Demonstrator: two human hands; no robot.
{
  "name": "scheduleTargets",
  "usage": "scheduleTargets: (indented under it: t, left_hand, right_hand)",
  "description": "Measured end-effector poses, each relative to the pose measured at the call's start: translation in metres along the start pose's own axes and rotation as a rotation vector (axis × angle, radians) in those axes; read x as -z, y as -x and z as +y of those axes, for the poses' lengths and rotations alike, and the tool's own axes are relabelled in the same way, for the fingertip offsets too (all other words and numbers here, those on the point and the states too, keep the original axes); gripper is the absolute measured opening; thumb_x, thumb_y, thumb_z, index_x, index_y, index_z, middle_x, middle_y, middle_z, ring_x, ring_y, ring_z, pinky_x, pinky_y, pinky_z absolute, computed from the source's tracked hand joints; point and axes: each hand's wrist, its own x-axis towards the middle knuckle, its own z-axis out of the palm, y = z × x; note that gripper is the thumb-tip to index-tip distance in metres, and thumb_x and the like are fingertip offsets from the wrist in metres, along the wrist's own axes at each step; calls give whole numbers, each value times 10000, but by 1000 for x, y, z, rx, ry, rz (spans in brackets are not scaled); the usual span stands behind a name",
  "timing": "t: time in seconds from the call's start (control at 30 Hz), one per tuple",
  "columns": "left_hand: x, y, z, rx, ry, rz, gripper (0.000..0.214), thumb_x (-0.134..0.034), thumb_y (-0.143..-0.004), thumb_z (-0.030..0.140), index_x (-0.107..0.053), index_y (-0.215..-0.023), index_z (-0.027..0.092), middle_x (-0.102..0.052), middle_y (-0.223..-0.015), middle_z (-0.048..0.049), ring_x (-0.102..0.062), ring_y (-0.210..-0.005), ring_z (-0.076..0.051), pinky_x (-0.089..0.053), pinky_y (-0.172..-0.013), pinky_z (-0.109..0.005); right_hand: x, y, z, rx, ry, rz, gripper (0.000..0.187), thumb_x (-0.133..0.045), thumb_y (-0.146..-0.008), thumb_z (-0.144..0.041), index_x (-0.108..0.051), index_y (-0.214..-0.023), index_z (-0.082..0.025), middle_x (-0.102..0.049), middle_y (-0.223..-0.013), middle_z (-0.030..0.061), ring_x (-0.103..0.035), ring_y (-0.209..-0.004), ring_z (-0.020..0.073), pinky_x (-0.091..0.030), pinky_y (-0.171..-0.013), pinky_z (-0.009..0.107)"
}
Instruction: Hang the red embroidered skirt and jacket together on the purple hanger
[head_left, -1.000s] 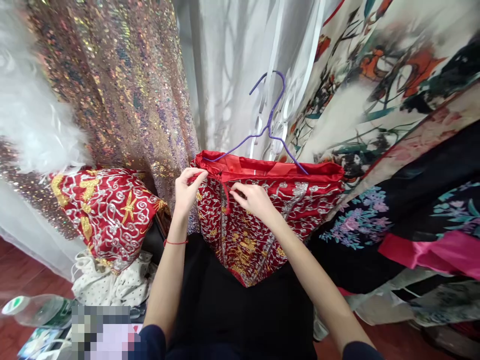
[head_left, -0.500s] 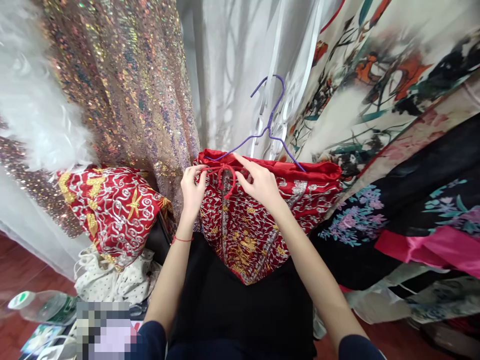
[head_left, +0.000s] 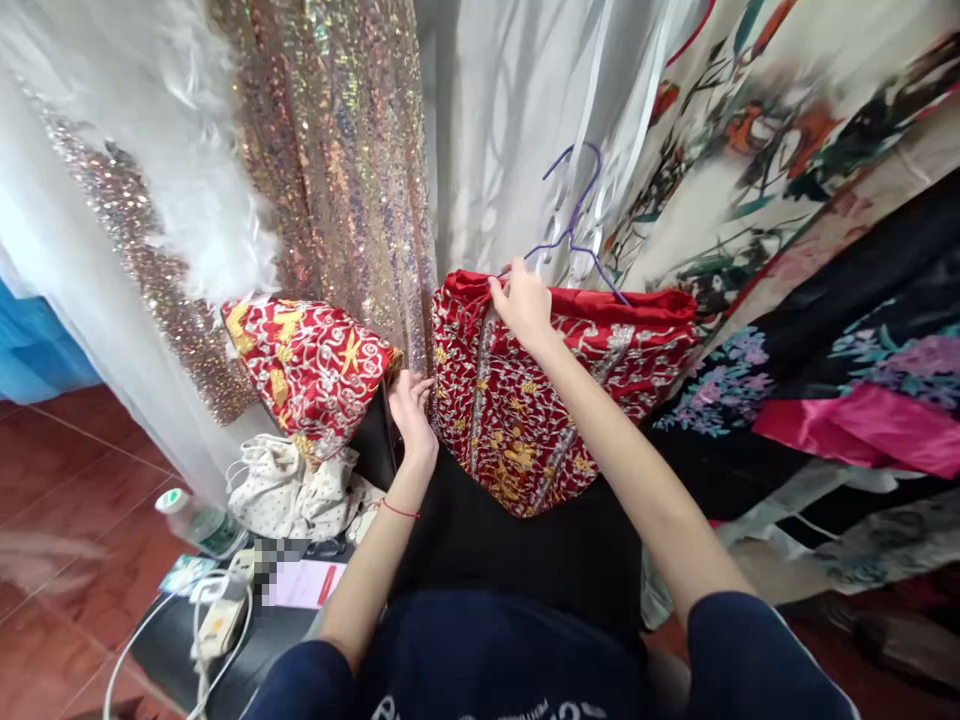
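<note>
A red garment [head_left: 525, 400] with silver and gold embroidery lies over my black-covered lap, its pointed end toward me. A purple wire hanger [head_left: 574, 235] stands up out of its red satin top edge, hook upward. My right hand [head_left: 523, 305] is closed at that edge, thumb and fingers pinching the fabric beside the hanger's left arm. Red cord hangs at the upper left corner, partly blurred. Lower down, my left hand [head_left: 412, 410] is beside the garment's left side, fingers loosely bent and apart, with nothing visible in them.
A second red embroidered piece [head_left: 307, 360] rests at left above a white dotted cloth bag [head_left: 285, 490]. A bottle [head_left: 199, 522], a power strip [head_left: 221, 625] with white cables and a pink card [head_left: 306, 582] are at lower left. Sequined fabric [head_left: 345, 180] and floral garments [head_left: 885, 400] hang around.
My left hand has left the red cord and moved down beside the garment. My right hand has shifted from the cord to the top edge. The view has turned left.
</note>
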Motion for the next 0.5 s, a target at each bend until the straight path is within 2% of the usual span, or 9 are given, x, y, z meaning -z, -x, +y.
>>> scheduleTargets:
  t: [0.07,0.13,0.23,0.3,0.33,0.4,0.5]
  left_hand:
    - [22,6,13,91,126,90,374,-521,-891,574,-558,-962,209,-621,-991,-49,-673,-855,-109,-516,-754,-199]
    - [36,4,25,133,147,143,376,-447,-931,569,-562,-972,214,-634,-1018,-69,-683,-948,-141,-544,-798,-226]
    - [34,-6,39,-70,-4,236,221,-449,-973,377,-556,-1023,190,-634,-1112,-105,-655,-1135,-193,-556,-958,-306]
    - [24,-15,51,-251,-69,272,177,-446,-980,298,-528,-1101,199,-608,-1192,-109,-590,-1265,-224,-535,-1042,-378]
    - [19,-18,57,-340,-109,263,194,-445,-984,299,-502,-1148,214,-588,-1227,-108,-542,-1328,-240,-524,-1066,-416]
    - [16,-21,70,-518,-247,217,272,-479,-976,340,-437,-1227,242,-542,-1279,-114,-442,-1417,-271,-496,-1098,-473]
    - [30,-13,83,-635,-447,43,502,-640,-887,389,-371,-1287,250,-433,-1407,-141,-365,-1460,-290,-391,-1188,-466]
  right_hand:
    - [2,18,-32,104,8,-6,394,-407,-967,-264,-567,-1279,-86,-650,-1147,200,-627,-971,281,-495,-840,437]
    - [2,40,-71,355,-33,-95,397,-437,-963,-290,-560,-1291,-103,-599,-1261,200,-597,-1062,279,-500,-871,428]
    - [-6,78,-129,867,-88,-303,463,-570,-936,-407,-554,-1337,-177,-532,-1413,152,-487,-1276,291,-440,-1023,450]
    - [-15,100,-161,1083,-31,-367,500,-639,-902,-433,-563,-1351,-226,-448,-1524,136,-372,-1396,337,-344,-1098,543]
    - [-19,108,-174,1136,-23,-377,566,-673,-878,-457,-545,-1380,-229,-439,-1537,139,-348,-1412,346,-303,-1118,564]
    - [-23,116,-194,1139,-36,-365,627,-696,-863,-442,-514,-1416,-208,-467,-1520,149,-382,-1387,340,-278,-1123,560]
    - [-11,107,-209,1013,-109,-329,450,-586,-936,-305,-547,-1373,-203,-598,-1395,121,-524,-1257,282,-326,-1079,485]
